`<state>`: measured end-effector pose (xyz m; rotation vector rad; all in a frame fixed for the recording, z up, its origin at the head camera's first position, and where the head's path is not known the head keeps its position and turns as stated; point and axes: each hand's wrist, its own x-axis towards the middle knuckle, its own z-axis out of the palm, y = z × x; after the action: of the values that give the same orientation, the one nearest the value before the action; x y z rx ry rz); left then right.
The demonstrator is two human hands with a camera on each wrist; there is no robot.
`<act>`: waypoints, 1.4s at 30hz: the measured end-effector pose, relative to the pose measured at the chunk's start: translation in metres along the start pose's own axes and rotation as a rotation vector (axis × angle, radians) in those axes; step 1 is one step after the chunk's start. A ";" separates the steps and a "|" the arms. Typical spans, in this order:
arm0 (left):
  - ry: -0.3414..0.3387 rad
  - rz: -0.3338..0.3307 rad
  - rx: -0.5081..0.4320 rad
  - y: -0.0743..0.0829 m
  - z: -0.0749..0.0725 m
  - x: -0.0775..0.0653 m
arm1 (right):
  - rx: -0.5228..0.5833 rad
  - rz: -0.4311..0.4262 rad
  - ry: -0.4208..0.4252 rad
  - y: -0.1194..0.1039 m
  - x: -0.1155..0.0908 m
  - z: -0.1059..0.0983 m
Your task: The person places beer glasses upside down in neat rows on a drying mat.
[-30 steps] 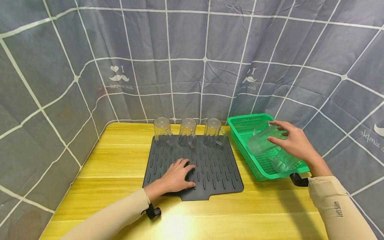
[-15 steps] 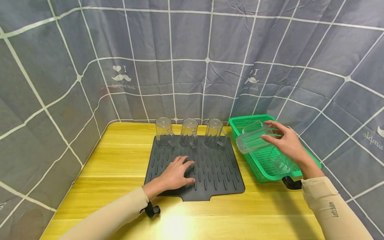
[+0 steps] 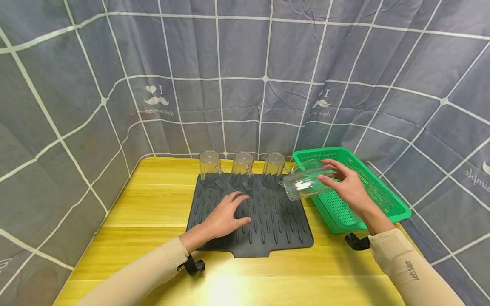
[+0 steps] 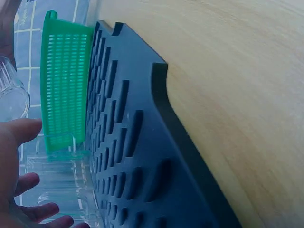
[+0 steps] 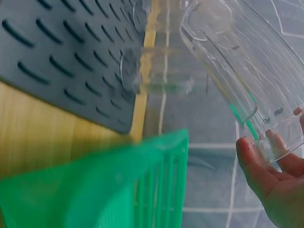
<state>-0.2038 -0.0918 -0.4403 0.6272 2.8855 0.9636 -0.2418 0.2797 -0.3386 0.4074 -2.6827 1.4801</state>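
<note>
My right hand [image 3: 349, 185] pinches one end of a clear glass mug [image 3: 304, 183], fingers and thumb on either side. The mug lies tilted almost sideways in the air, above the gap between the black ridged mat [image 3: 264, 231] and the green basket [image 3: 332, 214]. Its handle shows in the right wrist view, along the mug [image 5: 247, 71]. Over the mat my left hand [image 3: 223, 216] is spread, palm down, holding nothing. Three more glass mugs, a left one [image 3: 209, 170], a middle one [image 3: 241, 171] and a right one [image 3: 273, 171], stand in a row along the mat's far edge.
Another clear glass piece [image 3: 379, 195] lies in the basket, partly behind my right hand. Mat and basket rest on a yellow wooden table [image 3: 153, 221]. A grey curtain [image 3: 245, 100] with white grid lines hangs behind and at both sides.
My right hand has carried the mug leftward out of the basket, toward the mat's right edge. My left hand stays over the mat, shifted slightly farther from me.
</note>
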 end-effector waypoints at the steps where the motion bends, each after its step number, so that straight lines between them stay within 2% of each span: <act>1: 0.005 -0.001 -0.006 0.001 -0.001 0.000 | 0.017 0.001 -0.003 -0.001 0.000 0.003; 8: 0.054 0.031 -0.070 0.003 -0.009 0.002 | 0.142 0.003 -0.029 -0.003 0.003 0.027; 12: 0.062 0.025 -0.119 0.004 -0.011 0.002 | 0.160 0.011 -0.034 -0.004 0.001 0.043; 19: 0.089 0.018 -0.258 0.005 -0.013 -0.002 | 0.192 0.019 -0.044 -0.001 0.000 0.071; 27: 0.094 0.012 -0.371 0.011 -0.015 -0.001 | 0.274 0.054 -0.048 0.000 -0.001 0.095; 32: 0.056 0.017 -0.448 0.014 -0.013 -0.001 | 0.316 0.079 -0.049 0.000 -0.003 0.107; 35: 0.054 0.017 -0.477 0.015 -0.012 0.000 | 0.320 0.078 -0.052 0.001 -0.004 0.115; 42: 0.098 0.028 -0.492 0.012 -0.011 0.000 | 0.371 0.089 -0.062 0.000 -0.005 0.133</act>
<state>-0.2007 -0.0896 -0.4250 0.5869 2.5562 1.6673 -0.2264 0.1696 -0.4111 0.3571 -2.4940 2.0314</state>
